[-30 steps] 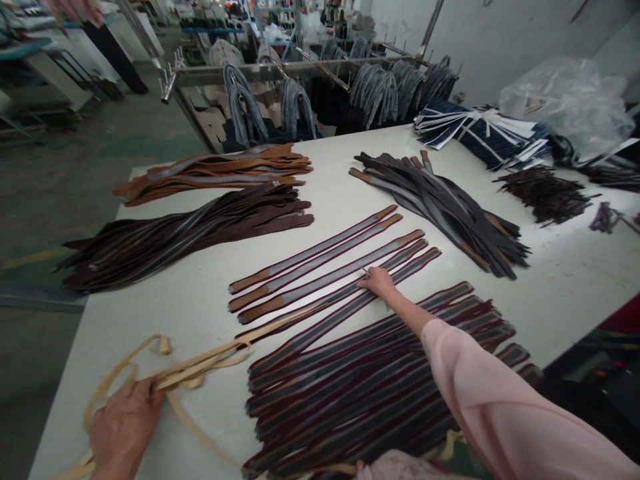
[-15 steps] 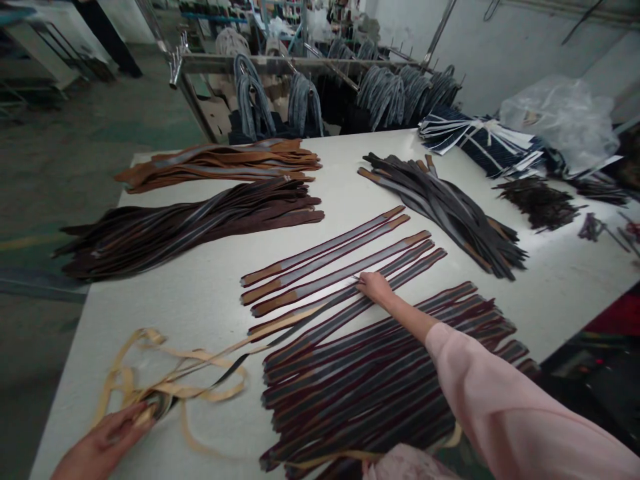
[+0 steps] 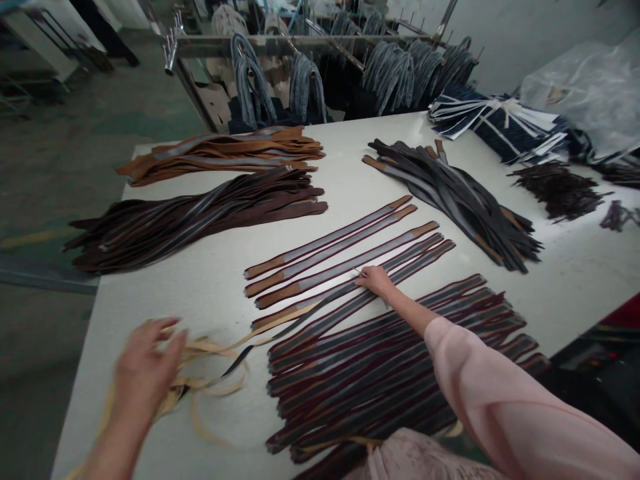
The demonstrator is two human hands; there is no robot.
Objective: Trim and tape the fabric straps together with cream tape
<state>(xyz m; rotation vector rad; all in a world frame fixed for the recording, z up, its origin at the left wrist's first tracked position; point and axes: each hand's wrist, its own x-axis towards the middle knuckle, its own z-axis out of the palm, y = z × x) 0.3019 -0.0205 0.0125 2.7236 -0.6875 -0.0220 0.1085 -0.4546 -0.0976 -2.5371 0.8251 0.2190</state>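
Here my right hand (image 3: 375, 280) lies flat, fingers stretched, pressing on a grey strap with maroon edges (image 3: 350, 293) in the middle of the white worktop (image 3: 210, 267); it pins the strap rather than gripping it. My left hand (image 3: 145, 363) hovers open, fingers spread and blurred, over a tangle of tan tape (image 3: 210, 373) near the worktop's left front edge; whether it touches the tape I cannot tell. One tan length runs from the tangle along the pinned strap. Just beyond my right hand four finished straps (image 3: 335, 250) lie side by side, and nearer me a broad heap of maroon-edged straps (image 3: 390, 373) covers the worktop. Further off sit a dark brown pile (image 3: 190, 217), a tan pile (image 3: 225, 152) and a black pile (image 3: 450, 193). A clear plastic bag (image 3: 590, 93) rests at the far right; its contents are unclear.
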